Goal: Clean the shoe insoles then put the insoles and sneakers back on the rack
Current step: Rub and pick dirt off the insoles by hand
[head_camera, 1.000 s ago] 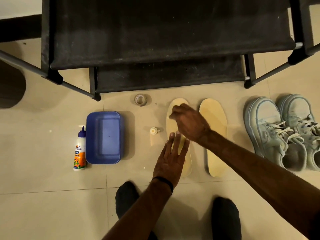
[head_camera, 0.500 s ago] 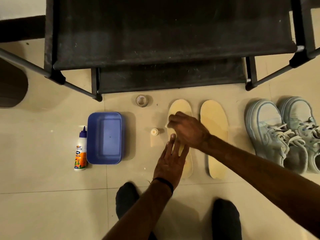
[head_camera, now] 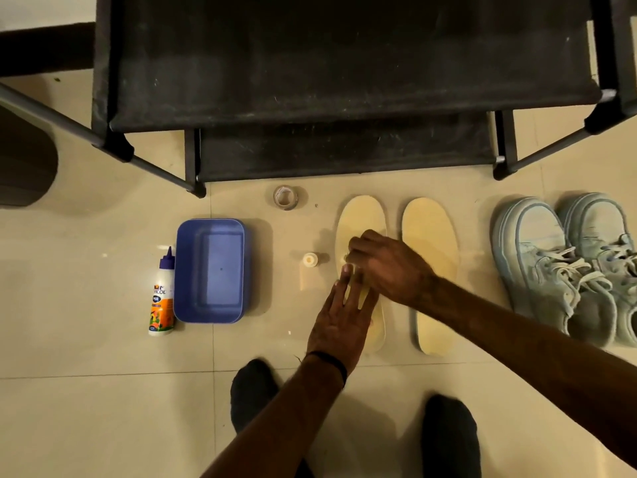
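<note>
The left insole (head_camera: 358, 215) lies flat on the floor (head_camera: 86, 391), just in front of the rack (head_camera: 344, 81), toe toward it. It is pinned at mid-length by the left hand (head_camera: 339, 320), fingers straight and flat on the foam. The right hand (head_camera: 386, 267) is curled over the forefoot; something small seems pinched at the fingertips, but what is gripped cannot be told. The second insole (head_camera: 431, 257) lies just beside, to the right, untouched. The sneakers (head_camera: 565, 267) sit further right, near the floor's right side, apart from the insoles.

Judged step: wiping or rubbing of the left insole, early in the task.

Risks: the foam could be buckled or slid if rubbing pressure beats the hold; the small bottle (head_camera: 309, 260) just left of the insole could be knocked by the left hand; the tape roll (head_camera: 285, 198) near the toe could be nudged.

Room: open floor is left toward the near edge beside the feet (head_camera: 448, 429). Leftward, the blue tub (head_camera: 210, 270) and glue bottle (head_camera: 161, 294) stand. The rack's legs and lower shelf close off the far side.
</note>
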